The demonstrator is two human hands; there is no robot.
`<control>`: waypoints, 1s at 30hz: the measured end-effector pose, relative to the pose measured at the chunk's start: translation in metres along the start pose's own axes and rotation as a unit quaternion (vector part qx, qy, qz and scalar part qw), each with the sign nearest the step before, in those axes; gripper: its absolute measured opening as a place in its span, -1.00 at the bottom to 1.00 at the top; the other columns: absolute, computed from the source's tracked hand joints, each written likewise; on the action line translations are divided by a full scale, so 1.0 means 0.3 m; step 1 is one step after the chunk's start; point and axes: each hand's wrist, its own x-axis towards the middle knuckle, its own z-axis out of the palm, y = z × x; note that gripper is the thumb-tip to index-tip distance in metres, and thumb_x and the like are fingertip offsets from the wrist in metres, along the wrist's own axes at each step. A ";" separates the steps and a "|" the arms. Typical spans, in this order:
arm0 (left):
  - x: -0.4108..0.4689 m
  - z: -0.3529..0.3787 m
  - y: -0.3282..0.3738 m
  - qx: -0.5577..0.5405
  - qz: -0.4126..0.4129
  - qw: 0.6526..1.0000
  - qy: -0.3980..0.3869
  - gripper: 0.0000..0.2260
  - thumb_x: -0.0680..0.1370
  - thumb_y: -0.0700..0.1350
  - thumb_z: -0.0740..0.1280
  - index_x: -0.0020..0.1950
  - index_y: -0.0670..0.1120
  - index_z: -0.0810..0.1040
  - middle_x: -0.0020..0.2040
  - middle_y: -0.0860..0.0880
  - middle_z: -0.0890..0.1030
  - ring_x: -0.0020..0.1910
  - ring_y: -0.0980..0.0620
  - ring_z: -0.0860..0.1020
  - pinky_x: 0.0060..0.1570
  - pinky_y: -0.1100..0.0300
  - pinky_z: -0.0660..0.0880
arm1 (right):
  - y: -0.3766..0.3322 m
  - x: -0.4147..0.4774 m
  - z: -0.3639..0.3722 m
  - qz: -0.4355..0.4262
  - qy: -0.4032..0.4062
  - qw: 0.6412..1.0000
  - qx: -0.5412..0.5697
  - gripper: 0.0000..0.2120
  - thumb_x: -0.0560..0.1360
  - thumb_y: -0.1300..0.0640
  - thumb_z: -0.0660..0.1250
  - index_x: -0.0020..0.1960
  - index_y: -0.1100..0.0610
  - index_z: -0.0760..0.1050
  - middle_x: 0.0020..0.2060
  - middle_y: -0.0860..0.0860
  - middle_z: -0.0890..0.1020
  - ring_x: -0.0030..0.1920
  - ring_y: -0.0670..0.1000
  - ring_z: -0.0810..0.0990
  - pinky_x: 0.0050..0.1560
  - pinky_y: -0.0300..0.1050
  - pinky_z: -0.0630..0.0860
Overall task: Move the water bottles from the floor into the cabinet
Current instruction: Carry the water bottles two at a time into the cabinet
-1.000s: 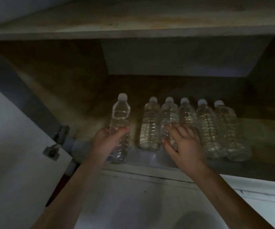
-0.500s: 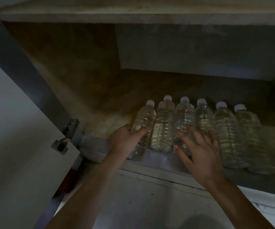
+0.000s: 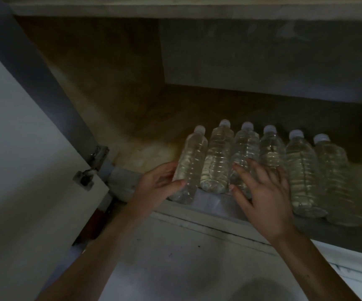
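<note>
Fingers (image 3: 176, 184), left hand (image 3: 157, 184), grip end bottle (image 3: 192, 161) | bottle row (image 3: 301, 170) touching | door (image 3: 23, 148) left

My bare left forearm (image 3: 101, 242) slants up from the lower left. My left grip (image 3: 160, 183) is wrapped round the low part of a clear plastic water bottle with a white cap (image 3: 194, 157), with the thumb across its front and the fingers on its left side. My bare right forearm (image 3: 319, 263) comes in from the lower right. My right grip (image 3: 265, 192) is palm down, fingers fanned out and nearly straight, thumb held apart to the left.
</note>
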 end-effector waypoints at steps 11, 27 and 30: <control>0.046 0.053 0.030 -0.032 0.018 0.999 -0.013 -0.66 0.57 -0.24 0.35 0.27 0.09 0.56 0.15 0.12 0.68 0.17 0.14 0.62 0.12 0.25 0.53 | 0.000 0.000 0.002 0.006 -0.006 1.000 -0.011 -0.49 0.54 -0.18 0.09 0.39 -0.01 0.47 0.34 0.08 0.51 0.28 0.17 0.50 0.41 0.27 0.27; 0.026 0.099 0.036 0.016 0.057 0.998 0.036 -0.68 0.64 -0.15 0.27 0.39 0.05 0.49 0.14 0.15 0.67 0.15 0.16 0.62 0.11 0.23 0.57 | 0.001 -0.011 -0.041 0.010 -0.024 0.999 0.023 -0.49 0.56 -0.15 0.09 0.41 0.05 0.45 0.37 0.11 0.48 0.34 0.17 0.42 0.41 0.29 0.29; -0.067 0.087 0.089 0.227 0.059 0.971 0.055 -0.65 0.62 0.02 0.27 0.41 0.01 0.46 0.15 0.10 0.58 0.06 0.17 0.54 0.12 0.22 0.48 | -0.025 -0.034 -0.136 0.030 -0.025 0.997 0.062 -0.49 0.58 -0.12 0.10 0.38 0.14 0.48 0.34 0.14 0.51 0.34 0.20 0.43 0.36 0.24 0.36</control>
